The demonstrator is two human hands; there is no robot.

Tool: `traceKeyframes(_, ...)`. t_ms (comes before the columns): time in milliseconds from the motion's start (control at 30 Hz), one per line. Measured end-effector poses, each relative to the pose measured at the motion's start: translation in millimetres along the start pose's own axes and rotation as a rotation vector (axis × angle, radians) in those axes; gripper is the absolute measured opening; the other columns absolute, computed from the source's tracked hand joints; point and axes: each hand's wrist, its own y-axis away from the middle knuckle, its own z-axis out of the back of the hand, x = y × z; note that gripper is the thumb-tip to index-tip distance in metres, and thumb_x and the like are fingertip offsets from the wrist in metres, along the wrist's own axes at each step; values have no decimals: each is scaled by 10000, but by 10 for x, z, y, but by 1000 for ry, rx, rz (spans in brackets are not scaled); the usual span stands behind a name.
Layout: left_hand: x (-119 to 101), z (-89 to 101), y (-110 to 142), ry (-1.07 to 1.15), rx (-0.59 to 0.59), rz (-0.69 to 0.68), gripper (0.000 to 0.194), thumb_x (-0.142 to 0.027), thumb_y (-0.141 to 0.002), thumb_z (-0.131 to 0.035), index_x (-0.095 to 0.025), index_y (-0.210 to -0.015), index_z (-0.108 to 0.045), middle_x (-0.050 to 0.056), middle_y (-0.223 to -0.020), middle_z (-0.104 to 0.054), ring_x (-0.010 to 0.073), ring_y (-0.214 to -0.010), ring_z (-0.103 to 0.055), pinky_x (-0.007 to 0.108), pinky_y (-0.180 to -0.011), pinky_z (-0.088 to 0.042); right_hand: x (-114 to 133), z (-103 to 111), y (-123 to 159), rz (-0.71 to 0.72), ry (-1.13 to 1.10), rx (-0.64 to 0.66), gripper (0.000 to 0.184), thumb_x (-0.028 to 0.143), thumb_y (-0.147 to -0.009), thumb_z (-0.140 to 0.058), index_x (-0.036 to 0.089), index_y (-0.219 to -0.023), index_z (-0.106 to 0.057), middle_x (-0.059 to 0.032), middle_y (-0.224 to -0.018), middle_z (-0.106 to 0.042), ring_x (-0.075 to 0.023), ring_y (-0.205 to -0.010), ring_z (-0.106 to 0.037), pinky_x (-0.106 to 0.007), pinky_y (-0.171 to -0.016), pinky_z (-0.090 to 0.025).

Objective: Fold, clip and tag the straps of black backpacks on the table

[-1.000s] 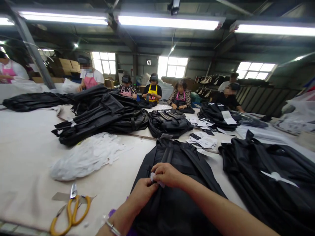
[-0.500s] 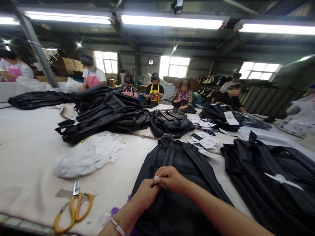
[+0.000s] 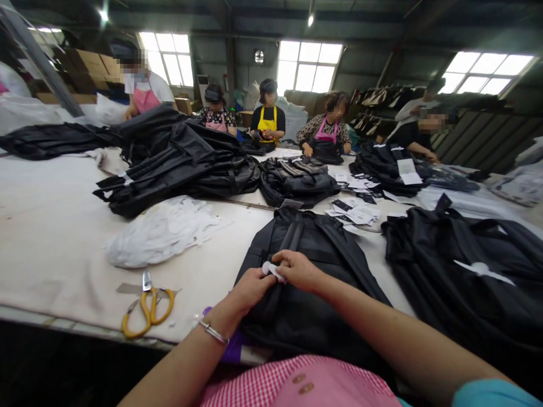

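A black backpack lies strap side up on the table in front of me. Over its left strap my two hands meet at a small white strip with a rounded end. My left hand pinches the strip from the left side. From the right, my right hand has closed its thumb and forefinger on the same strip. The fingers partly hide the strip, so I cannot tell whether it goes round the strap. On the right, another black backpack carries a similar white strip across its straps.
Yellow-handled scissors lie left near the table edge. Beyond them is a heap of white strips. Black bags are piled farther back, beside scattered paper tags. Several people work along the table's far side.
The view has tilted downward, bringing my pink apron into sight. My fingers have shifted slightly apart, and more of the white strip shows between them.
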Motion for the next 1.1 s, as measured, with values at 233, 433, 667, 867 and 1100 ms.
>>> traceKeyframes(233, -10, 11, 4, -79, -1, -46, 450, -514, -789, -574, -99, -842, -739, 11, -691, -630, 164, -679, -513, 263, -619, -338, 198, 42, -4, -154, -99, 129, 549, 22, -661, -498, 107, -1189, -620, 47, -512, -594, -98, -431, -496, -193, -397, -324)
traceKeyframes(433, -49, 7, 16, -95, -15, -9, 474, -541, -773, -579, -102, -847, -742, 7, -668, -611, 152, -650, -483, 256, -580, -311, 200, -15, -38, -186, -180, 99, 392, 21, -662, -497, 118, -1010, -647, 56, -482, -567, -77, -395, -456, -177, -385, -309)
traceKeyframes(667, -82, -6, 46, -51, -1, -24, 502, -558, -760, -586, -91, -863, -739, 23, -675, -630, 170, -669, -509, 264, -613, -364, 75, 18, -50, 27, 34, 106, 225, 69, -754, -550, 146, -936, -657, 59, -533, -558, -87, -495, -512, -191, -493, -377)
traceKeyframes(867, -59, -31, 37, -124, -7, -42, 481, -527, -790, -563, -79, -849, -729, 19, -662, -617, 156, -638, -486, 261, -591, -338, 153, 43, -70, 120, 304, 75, 187, 107, -761, -597, 171, -912, -687, 32, -610, -612, -90, -543, -528, -198, -510, -332)
traceKeyframes(1100, -66, -23, 35, -176, -12, -100, 433, -485, -831, -524, -104, -856, -728, 10, -691, -628, 149, -633, -488, 255, -576, -313, 93, -2, -110, 6, 96, 91, 170, 113, -772, -561, 152, -903, -664, 49, -521, -571, -97, -472, -540, -184, -469, -380)
